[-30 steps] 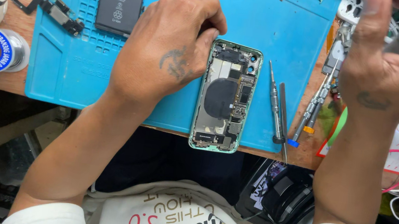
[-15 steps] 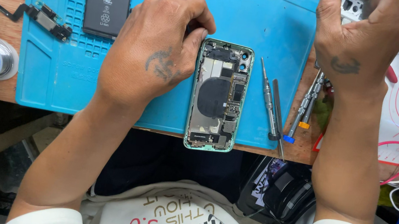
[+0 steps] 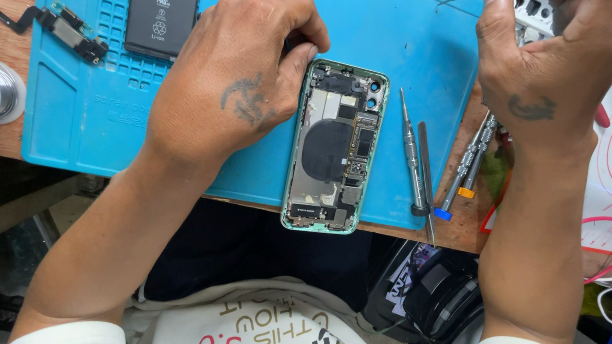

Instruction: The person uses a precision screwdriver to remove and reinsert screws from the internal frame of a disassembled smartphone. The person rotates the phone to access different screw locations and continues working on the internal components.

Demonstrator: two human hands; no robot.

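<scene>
Left hand: your left hand (image 3: 233, 88) lay mid-frame, fingers curled against the opened phone (image 3: 334, 148), its green metal frame's left edge.
Right hand: your right hand (image 3: 552, 63), upper right, pinched fingers together; what they held, I cannot tell.
Mat: ridged blue silicone mat (image 3: 422, 44).

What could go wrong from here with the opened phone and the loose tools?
The opened phone overhangs the blue mat and the table edge, steadied only by the left hand; a nudge may tip it off. The screwdrivers lie close beside it and might roll against the exposed boards. The right hand hovers over small parts it partly hides.
</scene>
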